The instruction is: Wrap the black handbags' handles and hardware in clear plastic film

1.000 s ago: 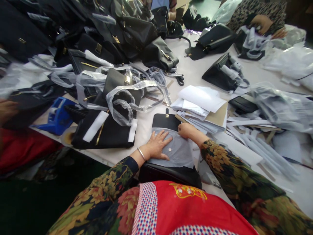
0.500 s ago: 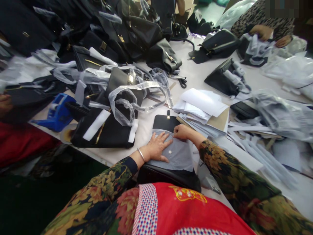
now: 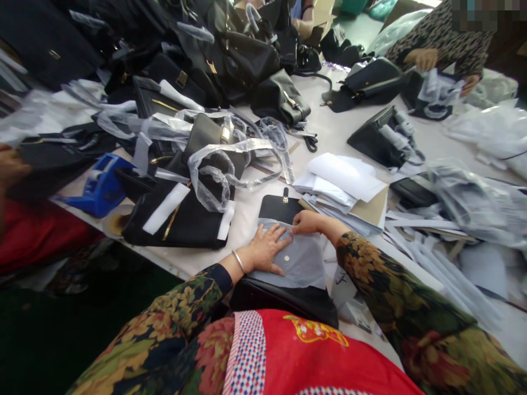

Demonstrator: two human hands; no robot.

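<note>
Fingers (image 3: 275,237) of the left hand (image 3: 263,249) spread apart, flat on grey sheet (image 3: 307,263) over black bag (image 3: 284,302) at near edge of the desk (image 3: 246,218); right hand (image 3: 307,221) fingers curled together at sheet's far edge, can't tell if pinching it. Near edge, left to right: blue tape dispenser (image 3: 101,186), zipped bag (image 3: 201,226) with white strips, black bag with flap laid outward, paper stack (image 3: 348,178) just beyond, to the right.

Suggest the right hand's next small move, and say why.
Probably slide the right hand outward along the top edge of the pale sheet, smoothing it: its fingers are at that edge, and the left hand lies spread on the sheet.
</note>
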